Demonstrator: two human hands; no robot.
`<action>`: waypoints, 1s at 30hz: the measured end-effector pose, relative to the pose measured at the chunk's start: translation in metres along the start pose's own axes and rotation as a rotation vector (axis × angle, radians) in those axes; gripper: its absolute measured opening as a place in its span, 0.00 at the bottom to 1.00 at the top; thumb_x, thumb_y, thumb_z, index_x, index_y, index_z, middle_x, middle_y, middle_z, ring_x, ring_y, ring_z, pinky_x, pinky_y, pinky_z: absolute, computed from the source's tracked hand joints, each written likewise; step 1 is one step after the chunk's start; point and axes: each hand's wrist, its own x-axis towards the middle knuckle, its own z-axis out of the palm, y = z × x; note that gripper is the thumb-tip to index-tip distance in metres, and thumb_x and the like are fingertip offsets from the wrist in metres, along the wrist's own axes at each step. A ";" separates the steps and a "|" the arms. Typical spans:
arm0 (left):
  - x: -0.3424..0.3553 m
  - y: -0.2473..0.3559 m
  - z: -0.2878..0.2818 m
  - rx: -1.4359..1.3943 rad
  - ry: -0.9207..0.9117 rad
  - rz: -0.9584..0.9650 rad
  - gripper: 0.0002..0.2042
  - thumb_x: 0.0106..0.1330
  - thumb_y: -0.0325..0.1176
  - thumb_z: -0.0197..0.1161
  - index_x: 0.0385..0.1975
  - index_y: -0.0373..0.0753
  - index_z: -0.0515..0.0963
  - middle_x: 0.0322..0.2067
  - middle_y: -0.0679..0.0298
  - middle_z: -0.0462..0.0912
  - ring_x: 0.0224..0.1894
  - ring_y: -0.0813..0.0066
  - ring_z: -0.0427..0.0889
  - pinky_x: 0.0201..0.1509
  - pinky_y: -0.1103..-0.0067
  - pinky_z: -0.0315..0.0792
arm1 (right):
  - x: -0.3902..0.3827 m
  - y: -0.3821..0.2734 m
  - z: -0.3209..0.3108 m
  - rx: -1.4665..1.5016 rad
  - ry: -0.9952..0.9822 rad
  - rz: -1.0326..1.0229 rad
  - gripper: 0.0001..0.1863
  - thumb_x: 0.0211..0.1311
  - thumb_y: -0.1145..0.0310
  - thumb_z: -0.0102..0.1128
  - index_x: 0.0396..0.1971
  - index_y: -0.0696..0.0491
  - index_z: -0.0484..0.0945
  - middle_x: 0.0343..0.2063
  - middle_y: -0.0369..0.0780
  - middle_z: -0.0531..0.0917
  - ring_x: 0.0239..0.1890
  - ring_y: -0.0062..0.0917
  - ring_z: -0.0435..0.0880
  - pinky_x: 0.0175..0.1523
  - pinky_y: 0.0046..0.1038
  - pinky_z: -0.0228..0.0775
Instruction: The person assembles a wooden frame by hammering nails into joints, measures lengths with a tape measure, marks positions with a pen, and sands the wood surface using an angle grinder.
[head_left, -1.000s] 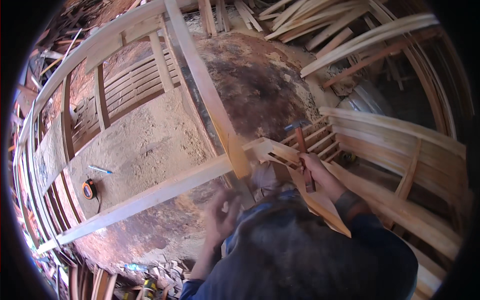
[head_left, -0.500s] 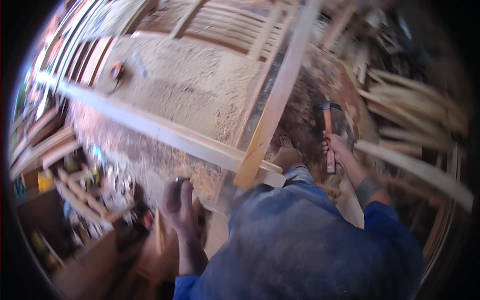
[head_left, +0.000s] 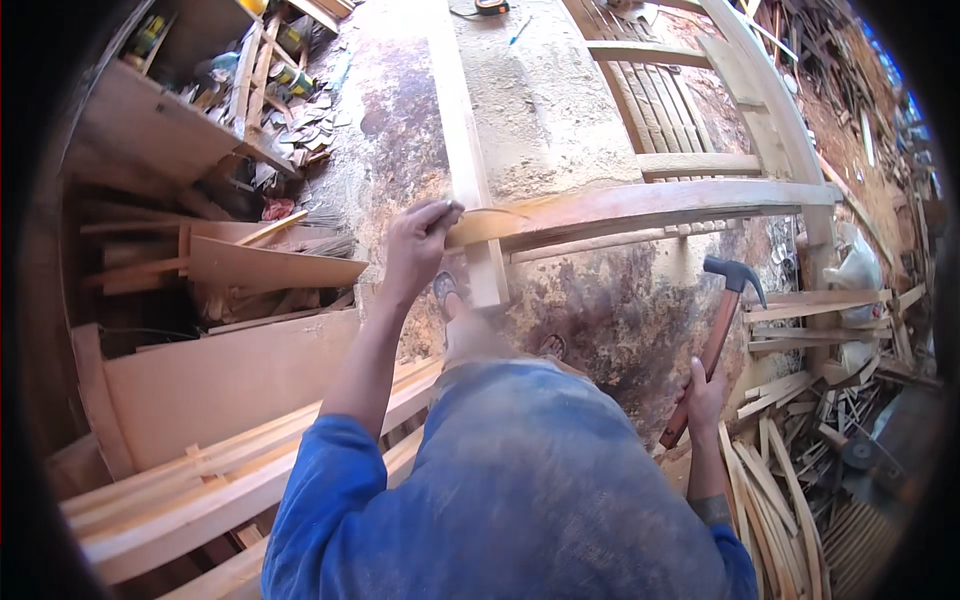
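My left hand (head_left: 425, 235) is closed in a pinch at the near end of a crosswise beam (head_left: 650, 200), holding something small and light that I cannot make out. That beam's yellowish end lies across a long pale beam (head_left: 460, 120). On the right, my right hand (head_left: 703, 390) grips the wooden handle of a claw hammer (head_left: 722, 322), its head up and well clear of the crosswise beam's end. My sandalled feet show below the beams, partly hidden by my body.
Beyond lie a slatted wooden frame (head_left: 675, 110), a dusty board (head_left: 530, 120), a tape measure (head_left: 490, 6) and a pen (head_left: 518, 32). A panel (head_left: 220, 390), stacked timber (head_left: 200, 500) and scrap (head_left: 290, 120) crowd the left. Loose strips (head_left: 780, 480) and a bag (head_left: 855, 260) are right.
My view has swung round, moving the tape measure from left to top middle. My left hand has risen to the crosswise beam's end. The hammer stays in my right hand.
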 end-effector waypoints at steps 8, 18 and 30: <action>-0.003 -0.016 0.012 -0.042 -0.036 0.154 0.07 0.63 0.21 0.63 0.38 0.33 0.85 0.30 0.59 0.85 0.29 0.72 0.83 0.34 0.77 0.74 | -0.048 -0.111 0.057 -0.315 -0.369 -0.240 0.10 0.71 0.65 0.56 0.36 0.57 0.73 0.17 0.34 0.74 0.14 0.17 0.73 0.20 0.24 0.64; -0.007 -0.018 0.007 -0.030 -0.018 0.196 0.09 0.62 0.18 0.61 0.37 0.33 0.86 0.29 0.59 0.85 0.29 0.73 0.84 0.34 0.77 0.76 | -0.077 -0.244 0.131 -0.644 -0.543 -0.660 0.12 0.69 0.65 0.57 0.41 0.60 0.72 0.21 0.50 0.80 0.23 0.42 0.84 0.30 0.38 0.71; -0.003 -0.020 0.014 -0.057 0.032 0.243 0.09 0.56 0.21 0.64 0.35 0.38 0.86 0.29 0.57 0.84 0.29 0.59 0.84 0.34 0.69 0.75 | -0.047 -0.200 0.162 -0.774 -0.473 -0.777 0.13 0.70 0.63 0.57 0.41 0.59 0.71 0.17 0.47 0.77 0.23 0.40 0.81 0.31 0.41 0.68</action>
